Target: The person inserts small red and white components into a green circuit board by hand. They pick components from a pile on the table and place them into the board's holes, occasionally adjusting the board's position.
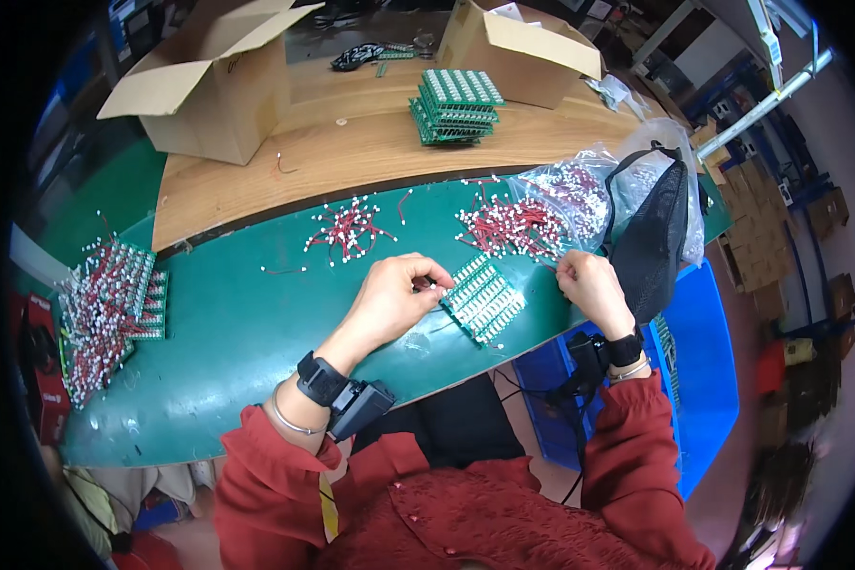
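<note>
Found circuit board (pixel 485 300) on green table (pixel 247 351), left hand (pixel 388 296) at its left corner, thumb and finger pinched together; cannot tell whether on the edge or on a small plug. Found right hand (pixel 594 283) just right of the board, fingers curled closed (contents hidden, so cannot tell about a wire inside). Judged easy to skid the board by pushing at that one corner, with nothing seen pinning its opposite side. Likely to drag extra wires over the board by tugging at the tangled wire heap (pixel 513 228) just beyond it. Possible also to tip the board off the nearby table edge by nudging it bodyward, blue bin (pixel 714 370) being lower right of it.
</note>
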`<act>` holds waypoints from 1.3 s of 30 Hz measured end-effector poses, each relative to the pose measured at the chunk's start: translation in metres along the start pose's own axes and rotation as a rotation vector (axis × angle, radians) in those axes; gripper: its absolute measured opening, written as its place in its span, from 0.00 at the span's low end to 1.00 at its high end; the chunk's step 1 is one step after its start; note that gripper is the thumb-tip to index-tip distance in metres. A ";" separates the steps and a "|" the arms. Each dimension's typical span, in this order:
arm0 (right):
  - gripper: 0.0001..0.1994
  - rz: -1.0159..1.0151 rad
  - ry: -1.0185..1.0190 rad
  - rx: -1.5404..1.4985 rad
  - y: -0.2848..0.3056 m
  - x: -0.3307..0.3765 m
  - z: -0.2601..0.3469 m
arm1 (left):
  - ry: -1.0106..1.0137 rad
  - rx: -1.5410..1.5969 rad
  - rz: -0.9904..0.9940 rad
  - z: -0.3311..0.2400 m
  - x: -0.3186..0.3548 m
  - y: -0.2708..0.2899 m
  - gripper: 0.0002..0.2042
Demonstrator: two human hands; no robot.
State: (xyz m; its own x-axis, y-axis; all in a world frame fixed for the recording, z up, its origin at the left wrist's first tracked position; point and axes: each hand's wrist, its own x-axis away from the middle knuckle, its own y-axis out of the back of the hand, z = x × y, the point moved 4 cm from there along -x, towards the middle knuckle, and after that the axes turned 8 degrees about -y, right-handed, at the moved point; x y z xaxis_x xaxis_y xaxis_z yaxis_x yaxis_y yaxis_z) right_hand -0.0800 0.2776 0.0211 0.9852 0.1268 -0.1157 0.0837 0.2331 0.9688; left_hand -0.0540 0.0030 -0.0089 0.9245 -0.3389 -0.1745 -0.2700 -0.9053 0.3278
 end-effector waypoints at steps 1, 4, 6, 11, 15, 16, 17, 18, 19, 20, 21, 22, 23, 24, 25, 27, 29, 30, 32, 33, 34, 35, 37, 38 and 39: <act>0.03 0.031 -0.003 0.024 -0.001 -0.001 0.000 | -0.011 -0.001 -0.005 0.000 0.000 0.000 0.05; 0.04 0.059 0.028 0.018 0.009 0.000 0.005 | -0.034 -0.015 -0.019 -0.002 0.000 -0.001 0.05; 0.04 0.111 -0.098 -0.158 0.017 0.003 0.008 | -0.032 -0.010 -0.023 0.000 0.000 -0.003 0.05; 0.10 0.109 -0.161 -0.328 0.009 0.005 0.012 | -0.033 -0.015 -0.039 0.000 0.001 -0.003 0.05; 0.07 0.054 -0.229 -0.569 0.009 0.006 0.012 | -0.030 -0.021 -0.042 -0.002 0.001 -0.004 0.05; 0.07 0.100 -0.239 -0.695 0.006 0.005 0.014 | -0.028 -0.023 -0.045 -0.002 0.001 -0.003 0.05; 0.06 0.148 -0.249 -0.820 0.004 0.003 0.017 | -0.027 -0.026 -0.048 -0.003 0.001 -0.003 0.05; 0.05 0.200 -0.263 -0.946 -0.001 0.003 0.021 | -0.037 -0.025 -0.056 -0.003 0.002 -0.003 0.04; 0.04 0.254 -0.276 -1.072 -0.004 0.002 0.025 | -0.048 -0.024 -0.065 -0.003 0.002 -0.003 0.04; 0.06 0.309 -0.277 -1.133 -0.008 0.002 0.030 | -0.058 -0.023 -0.074 -0.004 0.002 -0.004 0.04; 0.06 0.354 -0.305 -1.171 -0.012 0.002 0.035 | -0.070 -0.020 -0.075 -0.004 0.001 -0.004 0.04; 0.06 0.399 -0.332 -1.208 -0.016 0.003 0.039 | -0.081 -0.017 -0.076 -0.004 0.000 -0.005 0.04; 0.06 0.445 -0.360 -1.243 -0.022 0.003 0.043 | -0.093 -0.014 -0.078 -0.005 0.000 -0.007 0.04; 0.06 0.459 -0.343 -1.257 -0.025 0.001 0.047 | -0.086 0.012 -0.105 -0.007 0.002 -0.007 0.04; 0.05 0.472 -0.326 -1.270 -0.029 -0.001 0.050 | -0.102 0.020 -0.118 -0.007 0.002 -0.008 0.04; 0.05 0.495 -0.296 -1.297 -0.034 -0.005 0.058 | -0.137 0.037 -0.139 -0.007 0.003 -0.008 0.04; 0.04 0.471 -0.289 -1.291 -0.032 -0.005 0.070 | -0.074 0.074 -0.153 -0.007 0.003 -0.009 0.05; 0.04 0.474 -0.264 -1.265 -0.032 -0.006 0.074 | -0.062 0.097 -0.160 -0.007 0.003 -0.009 0.06; 0.05 0.475 -0.211 -1.228 -0.033 -0.007 0.081 | -0.048 0.110 -0.163 -0.006 0.003 -0.009 0.06; 0.05 0.463 -0.176 -1.220 -0.032 -0.007 0.086 | -0.048 0.111 -0.166 -0.006 0.002 -0.009 0.06; 0.05 0.450 -0.141 -1.213 -0.030 -0.006 0.093 | -0.047 0.113 -0.168 -0.006 0.003 -0.009 0.06; 0.05 0.436 -0.108 -1.205 -0.030 -0.006 0.097 | -0.047 0.115 -0.169 -0.005 0.003 -0.009 0.06; 0.05 0.429 -0.071 -1.199 -0.032 -0.006 0.097 | -0.025 0.116 -0.171 -0.004 0.002 -0.009 0.06; 0.05 0.402 -0.050 -1.193 -0.032 -0.006 0.098 | -0.015 0.118 -0.171 -0.003 0.002 -0.009 0.06; 0.05 0.379 -0.025 -1.188 -0.032 -0.006 0.099 | -0.017 0.119 -0.170 -0.003 0.002 -0.009 0.06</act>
State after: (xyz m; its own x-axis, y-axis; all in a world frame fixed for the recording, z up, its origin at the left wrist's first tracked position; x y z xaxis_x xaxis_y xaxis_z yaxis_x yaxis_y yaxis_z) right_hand -0.0738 0.1737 0.0122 0.9214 0.3610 0.1440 -0.3803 0.9140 0.1414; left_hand -0.0490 0.0111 -0.0097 0.9551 -0.1821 -0.2338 -0.1413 -0.9733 0.1807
